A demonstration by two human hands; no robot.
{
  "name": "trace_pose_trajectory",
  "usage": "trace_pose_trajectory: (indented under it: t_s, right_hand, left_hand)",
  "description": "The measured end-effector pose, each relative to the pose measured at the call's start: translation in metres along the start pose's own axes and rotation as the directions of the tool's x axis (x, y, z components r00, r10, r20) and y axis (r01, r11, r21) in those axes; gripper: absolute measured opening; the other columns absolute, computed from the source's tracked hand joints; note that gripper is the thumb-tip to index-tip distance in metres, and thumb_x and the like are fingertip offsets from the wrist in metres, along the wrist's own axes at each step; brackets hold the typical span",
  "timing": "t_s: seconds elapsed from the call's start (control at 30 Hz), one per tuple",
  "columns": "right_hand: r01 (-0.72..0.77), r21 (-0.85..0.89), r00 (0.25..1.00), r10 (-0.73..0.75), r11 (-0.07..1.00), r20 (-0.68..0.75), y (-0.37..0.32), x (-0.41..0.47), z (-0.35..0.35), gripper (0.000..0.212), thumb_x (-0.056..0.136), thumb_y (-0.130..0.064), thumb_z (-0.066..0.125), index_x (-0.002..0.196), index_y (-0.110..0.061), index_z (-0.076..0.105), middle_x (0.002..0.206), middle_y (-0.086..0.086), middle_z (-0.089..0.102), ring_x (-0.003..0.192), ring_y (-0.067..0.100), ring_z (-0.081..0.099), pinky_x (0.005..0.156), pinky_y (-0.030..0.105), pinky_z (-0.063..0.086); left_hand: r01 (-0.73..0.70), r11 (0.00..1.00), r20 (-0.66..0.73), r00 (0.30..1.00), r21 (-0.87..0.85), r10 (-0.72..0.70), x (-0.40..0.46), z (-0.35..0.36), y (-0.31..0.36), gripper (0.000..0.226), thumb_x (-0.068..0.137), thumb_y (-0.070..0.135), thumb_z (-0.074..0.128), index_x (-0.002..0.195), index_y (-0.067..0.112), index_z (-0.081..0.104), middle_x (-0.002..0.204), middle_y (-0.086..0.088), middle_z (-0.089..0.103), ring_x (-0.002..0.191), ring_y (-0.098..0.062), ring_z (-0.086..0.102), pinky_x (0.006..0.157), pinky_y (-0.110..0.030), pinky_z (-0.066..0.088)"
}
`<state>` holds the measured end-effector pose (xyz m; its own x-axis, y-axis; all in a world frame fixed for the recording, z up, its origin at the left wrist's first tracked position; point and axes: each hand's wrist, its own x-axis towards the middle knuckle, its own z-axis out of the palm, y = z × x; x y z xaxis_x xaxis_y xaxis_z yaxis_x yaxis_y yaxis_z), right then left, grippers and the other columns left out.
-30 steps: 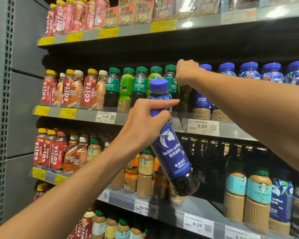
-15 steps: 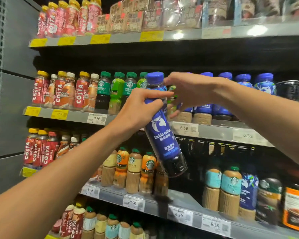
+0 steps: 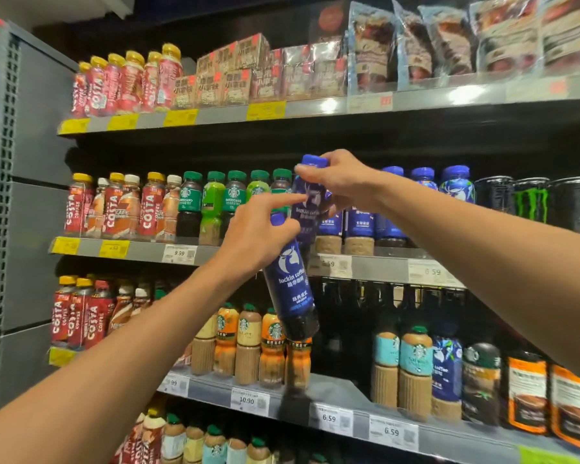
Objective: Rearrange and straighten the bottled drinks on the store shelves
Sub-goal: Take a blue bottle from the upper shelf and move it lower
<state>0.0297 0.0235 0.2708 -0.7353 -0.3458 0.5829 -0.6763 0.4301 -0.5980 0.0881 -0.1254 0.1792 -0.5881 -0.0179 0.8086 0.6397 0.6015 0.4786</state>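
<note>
**Two Luckin bottles in two hands at the coffee shelf**

Two bare forearms reach in from the lower left and the right edge of the frame, meeting near the centre. The left hand [image 3: 260, 236] grips the neck of a blue Luckin Coffee bottle [image 3: 293, 289], fingers curled round it just below the cap, forefinger stretched out towards the right. This bottle hangs tilted in the air in front of the shelves, its dark base pointing down and right over the Starbucks latte bottles [image 3: 248, 343] on the lower shelf.

Slightly above and right of centre, the right hand [image 3: 344, 184] holds a second Luckin bottle [image 3: 310, 209], fingers wrapped over its shoulder beside the blue cap. This bottle stands roughly upright at the front edge of the middle shelf [image 3: 379, 267], just right of the green-capped Starbucks Americano bottles [image 3: 235, 202] and just left of a row of blue-capped Luckin bottles [image 3: 456, 184].

Farther left on that shelf stand red Costa Coffee bottles [image 3: 114, 205]. Black Monster cans [image 3: 529, 200] sit at the right. On the top shelf, upper frame, are more Costa bottles, brown cartons [image 3: 231, 75] and bagged goods [image 3: 449, 38].
</note>
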Motion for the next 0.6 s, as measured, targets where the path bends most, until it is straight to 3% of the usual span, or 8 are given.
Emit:
trace_pose_trajectory:
  t_s: [0.1,0.17,0.23,0.33,0.47,0.53,0.6]
  right_hand:
    - [0.052,0.008,0.958,-0.048,0.999,-0.282,0.001,0.016,0.001,0.047,0.092,-0.042,0.066,0.119,-0.008,0.050,0.103,0.011,0.063,0.098,0.031,0.068,0.080,0.054,0.059]
    - [0.075,-0.058,0.927,-0.091,0.995,-0.364,0.002,0.024,0.007,0.047,0.092,-0.043,0.065,0.120,-0.011,0.046,0.105,0.006,0.057,0.102,0.029,0.062,0.088,0.052,0.055]
    - [0.078,-0.127,0.921,-0.121,0.989,-0.371,0.006,0.031,0.017,0.042,0.093,-0.043,0.063,0.117,-0.016,0.042,0.111,0.009,0.056,0.101,0.029,0.058,0.089,0.049,0.051]
    - [0.050,-0.292,0.927,-0.153,0.955,-0.342,0.014,0.037,0.033,0.040,0.096,-0.039,0.060,0.122,-0.017,0.040,0.109,0.009,0.055,0.095,0.029,0.053,0.079,0.038,0.039]
    - [0.034,-0.482,0.901,-0.235,0.875,-0.364,0.023,0.044,0.048,0.034,0.099,-0.034,0.058,0.124,-0.018,0.041,0.100,0.009,0.055,0.088,0.027,0.055,0.070,0.040,0.039]
    - [0.017,-0.530,0.894,-0.251,0.848,-0.371,0.023,0.053,0.051,0.034,0.098,-0.034,0.059,0.123,-0.017,0.043,0.107,0.012,0.058,0.092,0.029,0.057,0.071,0.041,0.043]
    - [-0.015,-0.611,0.885,-0.274,0.791,-0.377,0.026,0.064,0.052,0.036,0.097,-0.033,0.061,0.125,-0.016,0.047,0.121,0.015,0.055,0.110,0.033,0.054,0.081,0.042,0.044]
  left_hand:
    - [0.008,0.999,-0.095,0.995,0.049,-0.003,0.001,-0.009,0.000,0.041,0.086,0.022,0.066,0.125,0.034,0.064,0.136,0.003,0.059,0.108,-0.011,0.060,0.088,-0.038,0.057]
    - [0.007,0.998,-0.150,0.989,0.067,0.003,0.003,-0.013,-0.002,0.041,0.086,0.022,0.067,0.126,0.031,0.063,0.135,0.003,0.059,0.108,-0.010,0.057,0.086,-0.034,0.056]
    - [-0.001,0.997,-0.206,0.978,0.079,0.017,0.007,-0.013,-0.003,0.041,0.085,0.023,0.069,0.125,0.029,0.062,0.128,0.001,0.061,0.104,-0.011,0.058,0.082,-0.033,0.056]
    - [-0.001,0.998,-0.302,0.953,0.069,0.022,0.015,-0.015,-0.005,0.038,0.082,0.025,0.071,0.118,0.028,0.061,0.107,0.007,0.063,0.094,-0.012,0.063,0.080,-0.037,0.058]
    - [-0.018,0.999,-0.347,0.937,0.030,0.027,0.017,-0.016,-0.008,0.029,0.081,0.028,0.073,0.105,0.034,0.058,0.096,0.012,0.061,0.095,-0.014,0.064,0.073,-0.029,0.057]
    - [-0.042,0.999,-0.352,0.935,0.033,0.051,0.016,-0.016,-0.008,0.027,0.082,0.029,0.073,0.102,0.035,0.057,0.099,0.011,0.062,0.095,-0.015,0.064,0.069,-0.023,0.054]
    - [-0.060,0.997,-0.357,0.932,0.038,0.070,0.016,-0.017,-0.006,0.024,0.083,0.030,0.074,0.101,0.032,0.057,0.097,0.013,0.061,0.088,-0.010,0.064,0.063,-0.015,0.048]
